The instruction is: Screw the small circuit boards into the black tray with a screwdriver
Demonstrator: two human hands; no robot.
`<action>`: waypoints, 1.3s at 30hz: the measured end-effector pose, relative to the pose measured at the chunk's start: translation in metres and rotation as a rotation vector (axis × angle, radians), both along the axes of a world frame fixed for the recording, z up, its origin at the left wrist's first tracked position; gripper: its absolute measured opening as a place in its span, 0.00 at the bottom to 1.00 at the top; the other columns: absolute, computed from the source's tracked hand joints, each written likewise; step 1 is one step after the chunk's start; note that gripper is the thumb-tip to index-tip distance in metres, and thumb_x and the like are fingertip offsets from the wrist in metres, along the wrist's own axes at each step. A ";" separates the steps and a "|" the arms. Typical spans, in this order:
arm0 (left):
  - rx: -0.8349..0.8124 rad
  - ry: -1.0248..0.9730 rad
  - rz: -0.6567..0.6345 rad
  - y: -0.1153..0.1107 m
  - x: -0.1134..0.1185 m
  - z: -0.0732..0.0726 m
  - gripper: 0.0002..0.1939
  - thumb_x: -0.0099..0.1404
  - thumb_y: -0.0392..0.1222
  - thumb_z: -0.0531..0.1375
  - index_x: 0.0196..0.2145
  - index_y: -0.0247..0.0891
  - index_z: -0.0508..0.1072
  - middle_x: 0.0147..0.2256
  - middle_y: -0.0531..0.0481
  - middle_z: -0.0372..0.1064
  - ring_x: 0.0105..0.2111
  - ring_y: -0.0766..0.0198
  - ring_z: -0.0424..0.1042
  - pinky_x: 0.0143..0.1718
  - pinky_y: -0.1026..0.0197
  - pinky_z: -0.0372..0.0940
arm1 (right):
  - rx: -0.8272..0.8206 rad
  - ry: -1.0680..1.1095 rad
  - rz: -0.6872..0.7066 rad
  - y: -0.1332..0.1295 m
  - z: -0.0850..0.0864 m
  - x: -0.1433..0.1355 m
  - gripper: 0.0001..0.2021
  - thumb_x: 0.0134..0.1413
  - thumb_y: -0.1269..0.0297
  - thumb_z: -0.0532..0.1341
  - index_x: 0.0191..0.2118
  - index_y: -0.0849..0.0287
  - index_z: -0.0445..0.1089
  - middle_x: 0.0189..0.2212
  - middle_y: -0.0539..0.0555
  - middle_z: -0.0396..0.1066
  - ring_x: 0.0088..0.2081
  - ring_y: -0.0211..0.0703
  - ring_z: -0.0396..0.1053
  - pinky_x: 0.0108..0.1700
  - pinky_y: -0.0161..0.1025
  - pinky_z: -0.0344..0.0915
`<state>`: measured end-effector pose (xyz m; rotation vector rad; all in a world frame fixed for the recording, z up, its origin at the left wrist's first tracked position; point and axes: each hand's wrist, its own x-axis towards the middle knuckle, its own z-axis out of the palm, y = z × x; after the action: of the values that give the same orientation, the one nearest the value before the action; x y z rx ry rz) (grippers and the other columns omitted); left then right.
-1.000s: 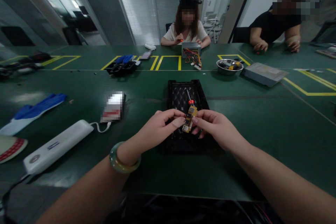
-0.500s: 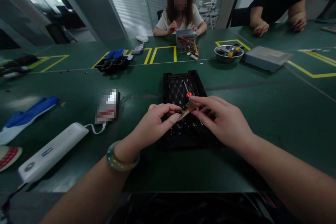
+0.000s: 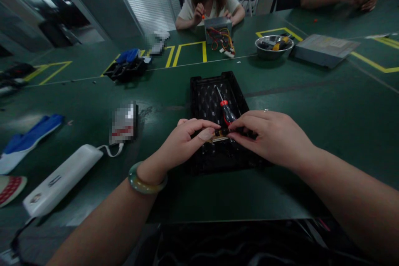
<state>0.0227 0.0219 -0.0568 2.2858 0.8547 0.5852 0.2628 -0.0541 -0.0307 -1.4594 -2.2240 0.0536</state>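
Over a black tray [image 3: 195, 104] a small yellowish-brown part [image 3: 220, 138] with a pale toothed strip is held between both hands. My left hand [image 3: 187, 139] pinches its left end with thumb and fingertips. At its right end, the thumb and forefinger of my right hand [image 3: 268, 135] close on it. A screwdriver [image 3: 227, 110] with a black and red handle lies in the tray just beyond the part, its tip pointing away. My right fingertips hide the handle's near end.
To the left are a white power strip [image 3: 62, 181], a pixelated device [image 3: 124, 124] and a blue glove [image 3: 34, 135]. Beyond the tray, a metal bowl [image 3: 271, 53] and flat grey box [image 3: 327, 50] stand right; a person [image 3: 208, 4] handles a wired metal box [image 3: 218, 29].
The part has turned from slanted to nearly level between my hands. My right hand has shifted slightly, showing more of the screwdriver handle. The view has tilted downward a little.
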 end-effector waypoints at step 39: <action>-0.073 -0.146 0.263 0.015 0.000 -0.011 0.18 0.76 0.51 0.50 0.53 0.44 0.74 0.43 0.51 0.76 0.46 0.63 0.74 0.51 0.59 0.64 | -0.412 -0.024 0.315 -0.007 0.000 -0.008 0.11 0.64 0.59 0.61 0.50 0.43 0.75 0.41 0.47 0.73 0.42 0.39 0.71 0.47 0.40 0.65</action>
<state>0.0228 0.0371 -0.0680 2.0513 1.0933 0.8121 0.2545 -0.0613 -0.0306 -1.2861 -2.5473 0.6324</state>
